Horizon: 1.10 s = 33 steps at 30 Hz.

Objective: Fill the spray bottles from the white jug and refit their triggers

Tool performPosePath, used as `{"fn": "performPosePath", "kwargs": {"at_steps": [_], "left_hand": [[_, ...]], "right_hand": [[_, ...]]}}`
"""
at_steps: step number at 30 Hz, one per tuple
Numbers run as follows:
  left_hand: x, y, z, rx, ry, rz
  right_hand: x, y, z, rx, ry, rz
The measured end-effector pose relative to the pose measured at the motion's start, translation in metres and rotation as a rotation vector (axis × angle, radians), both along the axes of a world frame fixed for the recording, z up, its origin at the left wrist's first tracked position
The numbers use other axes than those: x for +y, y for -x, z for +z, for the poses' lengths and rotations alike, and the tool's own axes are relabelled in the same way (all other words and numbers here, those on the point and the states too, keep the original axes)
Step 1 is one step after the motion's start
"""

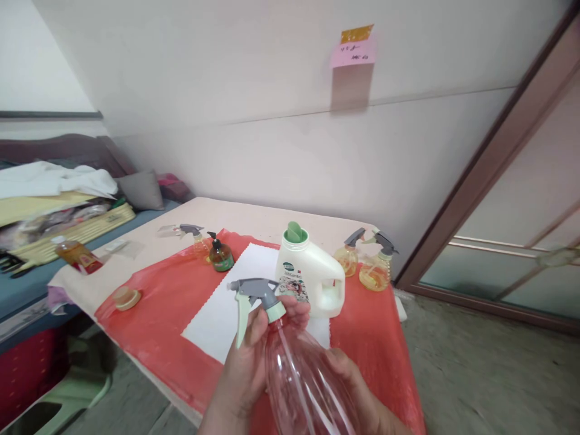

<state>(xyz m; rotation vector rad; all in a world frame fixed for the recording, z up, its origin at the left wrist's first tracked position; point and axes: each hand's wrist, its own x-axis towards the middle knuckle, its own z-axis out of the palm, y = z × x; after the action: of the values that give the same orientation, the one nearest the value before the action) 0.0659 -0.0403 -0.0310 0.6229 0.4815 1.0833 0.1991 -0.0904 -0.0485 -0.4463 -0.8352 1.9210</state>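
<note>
A clear pink spray bottle [301, 380] with a grey and pale green trigger head [258, 293] is tilted close in front of me. My left hand [254, 350] is wrapped round its neck, just under the head, with fingertips showing behind the collar. Against the right side of the bottle's body my right hand [353, 380] is closed, its fingers partly hidden behind the plastic. Just beyond stands a white detergent jug [312, 272], its mouth uncapped and showing a green spout [294, 232]. The jug rests on a white sheet [226, 320].
A red cloth [167, 344] covers the table's front. Yellowish spray bottles [376, 272] stand at right, another [199, 244] at back left beside a brown pump bottle [220, 254]. A round cap [127, 298] and an amber bottle [78, 255] lie left. Behind is a wall [226, 163].
</note>
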Motion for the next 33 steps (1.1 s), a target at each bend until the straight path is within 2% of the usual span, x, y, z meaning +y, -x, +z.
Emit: {"fn": "performPosePath", "kwargs": {"at_steps": [2,6,8,10,12,16,18,22,25,28,31,33], "left_hand": [[0.004,-0.005,0.001,0.002,0.013,0.031],[0.006,-0.015,0.002,0.058,0.000,0.210],[0.005,-0.019,0.002,0.116,0.026,0.265],[0.004,-0.019,0.002,0.160,0.072,0.268],[0.002,-0.018,0.003,0.160,0.122,0.225],[-0.004,-0.013,0.007,0.059,0.154,0.094],[-0.009,-0.012,0.008,0.038,0.124,0.075],[-0.015,-0.012,0.007,0.049,0.124,0.053],[-0.010,-0.012,0.005,0.053,0.092,0.037],[0.001,-0.009,0.004,0.069,0.046,0.034],[0.011,-0.005,0.006,0.120,0.047,0.098],[0.014,-0.001,0.008,0.162,0.071,0.152]], "right_hand": [[0.005,-0.007,0.007,-0.106,-0.078,-0.107],[0.011,-0.013,0.012,-0.454,-0.198,-0.360],[0.010,-0.013,0.012,-0.595,-0.220,-0.435],[0.009,-0.013,0.011,-0.670,-0.251,-0.471],[0.006,-0.013,0.013,-0.605,-0.228,-0.422],[-0.006,-0.014,0.014,-0.145,-0.001,-0.102],[-0.014,-0.011,0.009,0.035,0.113,0.002],[-0.019,-0.003,-0.001,0.139,0.176,0.029],[-0.013,-0.007,0.008,0.116,0.149,0.025],[-0.005,-0.029,0.027,0.010,0.049,-0.092],[0.003,-0.065,0.043,-0.125,-0.097,-0.322],[0.010,-0.092,0.044,-0.211,-0.165,-0.572]]}}
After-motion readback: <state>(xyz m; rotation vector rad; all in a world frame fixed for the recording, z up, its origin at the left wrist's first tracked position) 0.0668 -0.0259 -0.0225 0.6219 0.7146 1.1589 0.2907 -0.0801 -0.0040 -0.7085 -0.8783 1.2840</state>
